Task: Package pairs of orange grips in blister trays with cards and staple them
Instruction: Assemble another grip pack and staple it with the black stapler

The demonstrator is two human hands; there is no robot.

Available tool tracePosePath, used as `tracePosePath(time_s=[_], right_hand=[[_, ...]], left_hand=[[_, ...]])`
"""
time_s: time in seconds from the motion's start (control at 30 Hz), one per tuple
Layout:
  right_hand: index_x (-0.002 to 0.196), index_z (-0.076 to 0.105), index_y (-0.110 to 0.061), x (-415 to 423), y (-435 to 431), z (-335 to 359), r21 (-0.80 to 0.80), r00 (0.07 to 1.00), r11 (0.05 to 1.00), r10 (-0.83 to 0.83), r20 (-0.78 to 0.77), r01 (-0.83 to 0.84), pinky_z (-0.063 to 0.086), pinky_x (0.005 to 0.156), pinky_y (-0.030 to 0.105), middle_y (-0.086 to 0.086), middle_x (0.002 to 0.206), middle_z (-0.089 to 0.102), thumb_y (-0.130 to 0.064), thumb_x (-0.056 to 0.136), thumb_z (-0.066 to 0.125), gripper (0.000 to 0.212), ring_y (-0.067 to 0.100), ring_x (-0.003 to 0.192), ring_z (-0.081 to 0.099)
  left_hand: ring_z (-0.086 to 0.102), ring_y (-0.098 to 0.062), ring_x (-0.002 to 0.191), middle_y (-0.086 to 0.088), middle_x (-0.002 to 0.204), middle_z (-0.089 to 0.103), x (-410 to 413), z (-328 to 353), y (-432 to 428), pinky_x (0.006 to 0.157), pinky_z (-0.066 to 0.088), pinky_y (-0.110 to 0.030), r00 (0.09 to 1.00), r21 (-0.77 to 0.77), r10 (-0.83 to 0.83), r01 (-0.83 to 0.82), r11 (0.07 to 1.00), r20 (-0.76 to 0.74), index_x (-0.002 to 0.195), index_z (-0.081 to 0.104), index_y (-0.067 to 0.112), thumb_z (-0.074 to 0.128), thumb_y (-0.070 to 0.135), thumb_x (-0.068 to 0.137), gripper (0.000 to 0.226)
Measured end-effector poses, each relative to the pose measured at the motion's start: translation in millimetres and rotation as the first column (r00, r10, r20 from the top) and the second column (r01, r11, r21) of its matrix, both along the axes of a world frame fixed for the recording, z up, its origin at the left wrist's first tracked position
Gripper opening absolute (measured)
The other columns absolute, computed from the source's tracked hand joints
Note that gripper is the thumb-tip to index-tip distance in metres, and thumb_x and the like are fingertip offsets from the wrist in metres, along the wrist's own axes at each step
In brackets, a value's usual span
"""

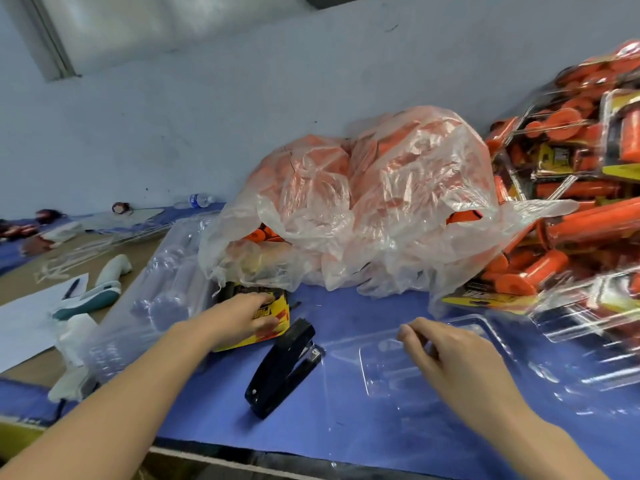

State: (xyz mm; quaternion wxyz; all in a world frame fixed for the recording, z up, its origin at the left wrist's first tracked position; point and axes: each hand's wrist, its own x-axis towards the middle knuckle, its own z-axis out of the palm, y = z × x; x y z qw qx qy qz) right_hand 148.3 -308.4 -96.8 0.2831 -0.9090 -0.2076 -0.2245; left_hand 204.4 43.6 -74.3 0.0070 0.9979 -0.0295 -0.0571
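Nearest in, the right hand (446,348) hung over a clear blister tray (384,372) on the blue worktop (363,431), fingers curled with thumb and forefinger close together; whether they pinched the tray's edge, I couldn't tell. Just left of it lay the black stapler (284,368), untouched. Beyond that, the left hand (249,313) lay released, fingers stretched flat on the stack of yellow cards (277,308). A stack of clear trays (166,289) sat to its left. Further back, the orange grips (263,233) stayed bundled in a crumpled plastic bag (363,202), finished packs (571,174) heaped on the right. Farthest, a water bottle (199,200) lay by the wall.
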Motion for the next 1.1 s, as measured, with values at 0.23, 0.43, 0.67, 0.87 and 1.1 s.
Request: tracePosePath(time_s=[0.23, 0.43, 0.67, 0.87, 1.1], right_hand=[[0.077, 0.063, -0.024, 8, 10, 3, 0.069, 0.997, 0.998, 0.0, 0.082, -0.006, 0.045, 0.049, 0.043, -0.006, 0.06, 0.057, -0.032, 0.095, 0.055, 0.021, 0.021, 0.056, 0.054], [0.079, 0.062, -0.025, 14, 10, 1, 0.092, 0.997, 0.995, 0.018, 0.078, -0.025, 0.045, 0.05, 0.04, -0.005, 0.062, 0.057, -0.036, 0.096, 0.049, 0.025, 0.021, 0.058, 0.053], [0.078, 0.062, -0.023, 14, 10, -1, 0.059, 0.995, 0.998, 0.021, 0.099, -0.027, 0.044, 0.048, 0.039, -0.004, 0.063, 0.059, -0.037, 0.095, 0.048, 0.027, 0.02, 0.058, 0.055], [0.079, 0.063, -0.023, 13, 9, -1, 0.049, 0.997, 0.998, 0.036, 0.074, -0.04, 0.045, 0.052, 0.041, -0.004, 0.067, 0.062, -0.039, 0.096, 0.045, 0.029, 0.02, 0.06, 0.056], [0.081, 0.063, -0.023, 14, 6, -2, 0.052, 0.997, 0.997, 0.057, 0.061, -0.06, 0.045, 0.053, 0.041, -0.004, 0.068, 0.062, -0.04, 0.097, 0.043, 0.03, 0.019, 0.061, 0.055]], left_hand=[[0.052, -0.019, 0.127, 0.008, 0.145, 0.05, -4, 1, 5, 0.098, 0.047, -0.039, 0.988, 0.214, -0.144, 0.129, 0.968, 0.059, 0.148, 0.033, 0.031, 0.042, 0.063, 0.093, 0.064], [0.054, -0.02, 0.123, 0.006, 0.141, 0.053, -5, 3, 5, 0.095, 0.046, -0.037, 0.986, 0.185, -0.16, 0.149, 0.971, 0.044, 0.148, 0.03, 0.036, 0.05, 0.065, 0.089, 0.068], [0.052, -0.011, 0.125, 0.012, 0.141, 0.053, -4, 10, 14, 0.098, 0.045, -0.03, 0.99, 0.025, -0.141, 0.141, 0.99, 0.019, 0.145, 0.038, 0.037, 0.06, 0.064, 0.084, 0.07], [0.059, -0.008, 0.111, 0.015, 0.126, 0.062, -5, 17, 11, 0.094, 0.047, -0.028, 0.992, -0.005, -0.122, 0.122, 0.992, 0.02, 0.133, 0.051, 0.032, 0.048, 0.057, 0.095, 0.045], [0.062, -0.022, 0.079, 0.0, 0.089, 0.064, -4, 17, 6, 0.073, 0.051, -0.04, 0.984, 0.247, -0.128, 0.094, 0.964, 0.127, 0.101, 0.049, 0.02, 0.038, 0.039, 0.103, 0.022]])
